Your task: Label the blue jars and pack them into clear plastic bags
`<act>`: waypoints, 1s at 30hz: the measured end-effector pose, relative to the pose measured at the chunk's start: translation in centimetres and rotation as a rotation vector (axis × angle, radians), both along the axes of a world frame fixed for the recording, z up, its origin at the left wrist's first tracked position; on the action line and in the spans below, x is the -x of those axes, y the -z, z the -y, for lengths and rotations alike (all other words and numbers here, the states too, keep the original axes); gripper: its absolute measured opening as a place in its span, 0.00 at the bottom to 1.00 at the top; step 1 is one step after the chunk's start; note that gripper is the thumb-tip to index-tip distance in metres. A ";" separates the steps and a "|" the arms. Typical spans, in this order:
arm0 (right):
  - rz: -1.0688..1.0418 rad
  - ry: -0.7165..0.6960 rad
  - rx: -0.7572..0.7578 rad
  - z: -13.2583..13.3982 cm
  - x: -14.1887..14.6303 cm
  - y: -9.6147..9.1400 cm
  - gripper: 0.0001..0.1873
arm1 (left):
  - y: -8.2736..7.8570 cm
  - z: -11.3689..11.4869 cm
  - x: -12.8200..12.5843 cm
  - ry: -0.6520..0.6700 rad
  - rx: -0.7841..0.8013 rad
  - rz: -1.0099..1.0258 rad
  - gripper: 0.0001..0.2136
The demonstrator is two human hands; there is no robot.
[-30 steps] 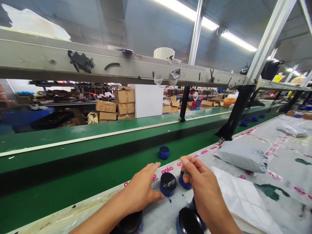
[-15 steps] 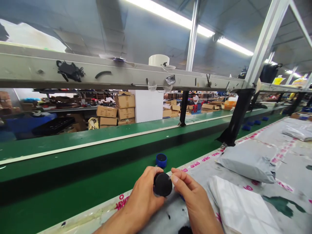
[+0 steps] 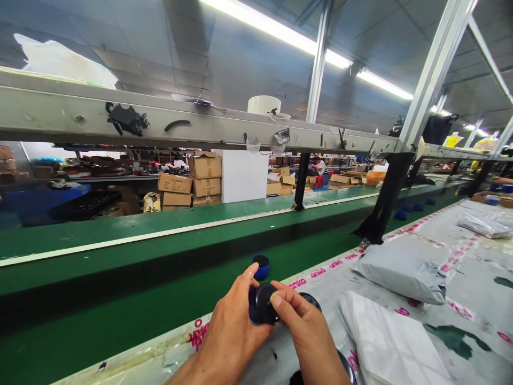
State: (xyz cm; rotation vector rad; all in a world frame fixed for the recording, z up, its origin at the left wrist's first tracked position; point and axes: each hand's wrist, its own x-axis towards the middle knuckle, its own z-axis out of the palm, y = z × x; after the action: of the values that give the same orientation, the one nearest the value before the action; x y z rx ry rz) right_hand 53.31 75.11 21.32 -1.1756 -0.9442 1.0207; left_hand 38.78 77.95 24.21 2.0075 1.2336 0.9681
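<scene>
My left hand curls around a small dark blue cylinder, its index finger raised along the top. Over the cylinder's near end is a black round disc. The thumb and fingertips of my right hand pinch that disc at its right edge. I cannot tell whether the disc is joined to the cylinder. Just beyond my fingers, a blue cylinder with a black top stands on the green belt. Behind my right hand a dark round piece is partly hidden.
The green conveyor belt runs beside the plastic-covered table. White sheets or bags and a grey packet lie to the right. A black-wrapped post and a long overhead shelf stand ahead. Several blue pieces sit farther along.
My right fingertips have moved left, from beside the black disc onto its edge. The disc has turned slightly, showing more blue behind it. My left index finger has lifted.
</scene>
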 end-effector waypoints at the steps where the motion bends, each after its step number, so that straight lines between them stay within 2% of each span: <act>1: -0.003 0.003 0.004 0.0 0.1 0.0 0.22 | 0.0 0.1 0.0 -0.007 0.008 -0.005 0.39; 6: 0.007 0.029 -0.005 0.1 0.3 -0.1 0.17 | -0.2 0.2 0.0 -0.012 0.034 -0.017 0.39; 18: 0.076 0.076 -0.050 0.6 0.9 -0.7 0.15 | -0.9 0.9 0.1 -0.032 0.047 -0.062 0.37; 27: 0.030 0.175 -0.060 1.0 1.6 -1.1 0.11 | -0.4 1.3 0.3 -0.023 -0.025 -0.099 0.35; 30: 0.025 0.200 -0.066 1.0 1.5 -1.1 0.13 | 0.1 1.2 0.5 0.003 -0.048 -0.062 0.34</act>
State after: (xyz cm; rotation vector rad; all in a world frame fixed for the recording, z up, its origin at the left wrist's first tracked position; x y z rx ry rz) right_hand 51.80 74.16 22.46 -1.2041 -0.8552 0.8110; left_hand 38.28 76.74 24.14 2.0901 1.2509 0.9483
